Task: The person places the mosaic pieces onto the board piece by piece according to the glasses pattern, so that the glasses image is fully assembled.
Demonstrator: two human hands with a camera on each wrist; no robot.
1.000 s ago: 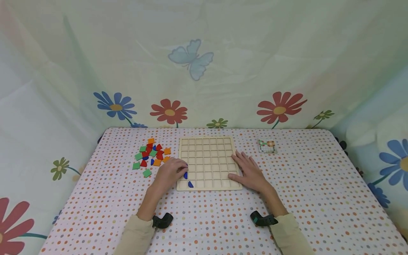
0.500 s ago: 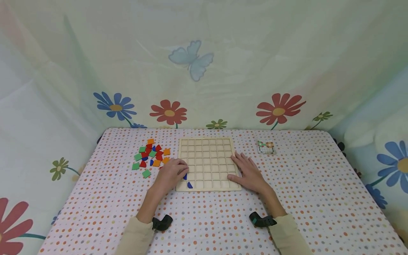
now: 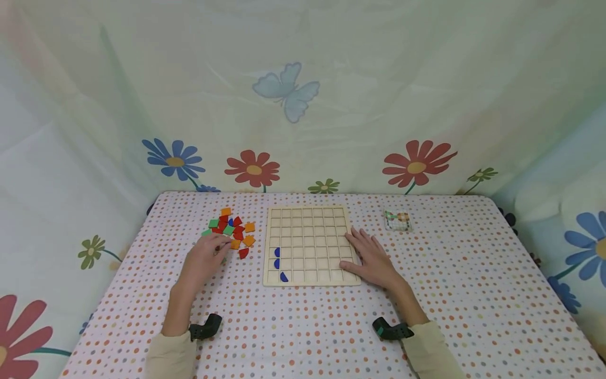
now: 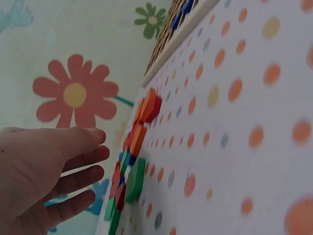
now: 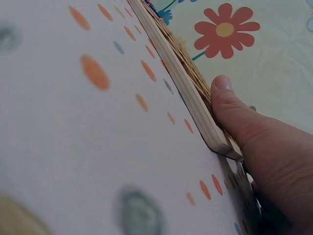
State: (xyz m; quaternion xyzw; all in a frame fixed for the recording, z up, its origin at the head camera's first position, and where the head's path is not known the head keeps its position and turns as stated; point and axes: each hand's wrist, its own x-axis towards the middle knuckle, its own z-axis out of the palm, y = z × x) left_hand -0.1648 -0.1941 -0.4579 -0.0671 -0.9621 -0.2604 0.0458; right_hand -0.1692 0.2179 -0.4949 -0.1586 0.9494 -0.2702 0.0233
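My left hand (image 3: 204,259) hovers over the near side of a pile of small coloured pieces, its fingers relaxed and holding nothing in the left wrist view. Under and beyond it lie green squares (image 3: 213,223), orange pieces (image 3: 249,227) and red quarter-round pieces (image 3: 243,253). Part of the pile is hidden by the hand. A wooden grid board (image 3: 312,283) lies mid-table with three blue half-round pieces (image 3: 276,263) in its lower left squares. My right hand (image 3: 371,260) rests with spread fingers on the board's right edge; its thumb (image 5: 227,100) lies over the rim.
A small clear case or card with a coloured pattern (image 3: 397,219) lies right of the board near the back. A dotted cloth (image 3: 303,337) covers the table. A flowered curtain (image 3: 350,95) hangs behind it.
My left hand has let go of a blue half-round piece on the board and moved left to the pile. The right hand stays in place.
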